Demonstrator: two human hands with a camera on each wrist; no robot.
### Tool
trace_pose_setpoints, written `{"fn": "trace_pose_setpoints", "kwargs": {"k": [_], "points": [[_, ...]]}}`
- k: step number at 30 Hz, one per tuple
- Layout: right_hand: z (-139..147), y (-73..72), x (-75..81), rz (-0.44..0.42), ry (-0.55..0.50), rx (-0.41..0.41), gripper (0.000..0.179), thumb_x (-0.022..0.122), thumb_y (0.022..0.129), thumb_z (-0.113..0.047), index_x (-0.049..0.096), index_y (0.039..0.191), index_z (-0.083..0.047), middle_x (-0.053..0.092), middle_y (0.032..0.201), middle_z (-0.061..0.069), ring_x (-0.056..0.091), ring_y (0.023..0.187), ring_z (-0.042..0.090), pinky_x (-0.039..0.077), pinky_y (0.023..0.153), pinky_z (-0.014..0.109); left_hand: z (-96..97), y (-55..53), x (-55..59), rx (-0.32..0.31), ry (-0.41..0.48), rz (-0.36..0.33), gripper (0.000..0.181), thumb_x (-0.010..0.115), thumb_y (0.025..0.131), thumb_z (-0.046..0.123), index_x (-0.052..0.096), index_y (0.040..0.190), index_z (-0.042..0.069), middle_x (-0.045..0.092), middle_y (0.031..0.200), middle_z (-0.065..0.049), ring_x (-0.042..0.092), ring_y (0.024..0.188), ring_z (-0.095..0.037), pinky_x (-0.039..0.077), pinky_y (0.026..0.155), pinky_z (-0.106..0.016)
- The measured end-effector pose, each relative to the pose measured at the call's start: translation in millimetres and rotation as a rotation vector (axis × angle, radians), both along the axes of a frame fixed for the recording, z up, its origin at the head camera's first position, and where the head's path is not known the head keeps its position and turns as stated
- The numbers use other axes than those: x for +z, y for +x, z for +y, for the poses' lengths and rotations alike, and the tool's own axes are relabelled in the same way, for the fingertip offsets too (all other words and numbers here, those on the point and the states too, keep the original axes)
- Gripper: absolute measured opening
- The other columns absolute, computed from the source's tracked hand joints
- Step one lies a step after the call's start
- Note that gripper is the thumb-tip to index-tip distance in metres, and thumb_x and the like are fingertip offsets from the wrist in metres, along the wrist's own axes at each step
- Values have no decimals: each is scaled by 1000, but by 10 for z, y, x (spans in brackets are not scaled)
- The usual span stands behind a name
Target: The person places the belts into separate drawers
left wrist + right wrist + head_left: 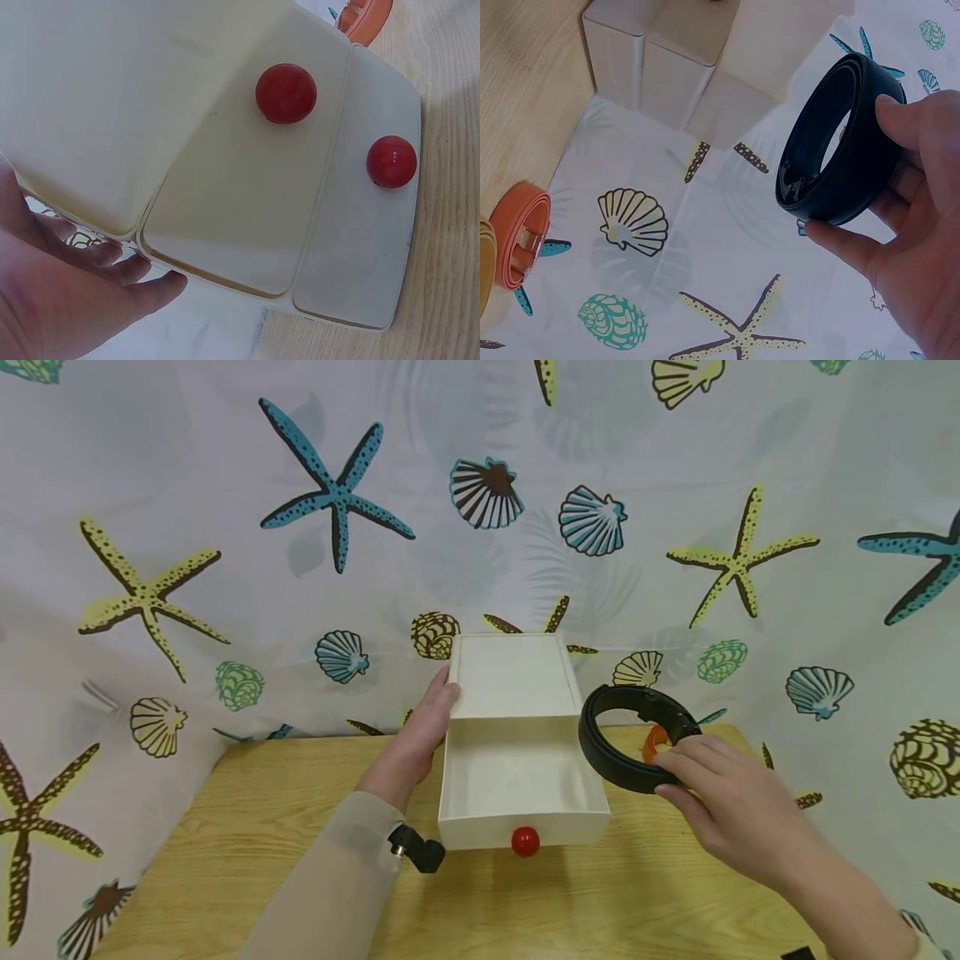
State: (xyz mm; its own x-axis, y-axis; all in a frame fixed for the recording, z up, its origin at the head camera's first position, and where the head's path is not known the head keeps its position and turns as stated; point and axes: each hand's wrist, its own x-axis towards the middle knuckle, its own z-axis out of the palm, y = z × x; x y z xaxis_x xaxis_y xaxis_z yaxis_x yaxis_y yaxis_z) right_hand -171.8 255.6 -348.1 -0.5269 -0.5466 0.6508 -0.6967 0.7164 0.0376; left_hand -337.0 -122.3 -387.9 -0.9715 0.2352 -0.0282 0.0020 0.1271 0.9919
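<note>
A white cabinet (513, 677) of stacked drawers stands on the table, its top drawer (477, 833) pulled out toward me. Nothing lies in the visible part of that drawer, and a round red knob (525, 842) sits on its front. My left hand (415, 737) rests along the cabinet's left side, fingertips (161, 289) at its edge in the left wrist view. To the right of the drawer, my right hand (738, 814) pinches a coiled black belt (859, 169) between thumb and fingers. The coil is held up near the drawer's right wall.
Behind the cabinet, on the right, an orange coiled belt (519, 232) lies on the wooden table (277, 827), with a yellowish coil (486, 262) beside it in the right wrist view. Two lower drawers with red knobs (286, 94) are shut. A patterned cloth (450, 577) hangs behind.
</note>
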Motion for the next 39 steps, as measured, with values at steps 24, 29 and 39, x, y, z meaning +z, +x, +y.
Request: {"fn": "trace_pose_setpoints", "kwargs": {"k": [24,29,39], "points": [[-432,-57,65,-62,23,96,40,49,119,-44,76,121,-15,71,115,-5,66,110,20,61,86,42,1,-5,-1,-3,13,11,68,33,116,45,8,179,35,18,180,-8,32,153,-38,31,122,-67],[-527,-79,76,-78,36,135,24,64,114,-32,76,123,-14,72,116,-4,66,111,20,60,91,43,-1,-3,-2,-2,14,15,68,33,116,44,8,179,35,19,179,-9,33,152,-38,32,121,-66],[-685,-106,52,-109,40,174,18,75,106,-20,76,123,-14,71,115,-5,64,110,19,59,92,40,-1,-8,-2,6,22,7,68,34,116,44,10,179,35,18,179,-9,32,153,-38,31,122,-67]]}}
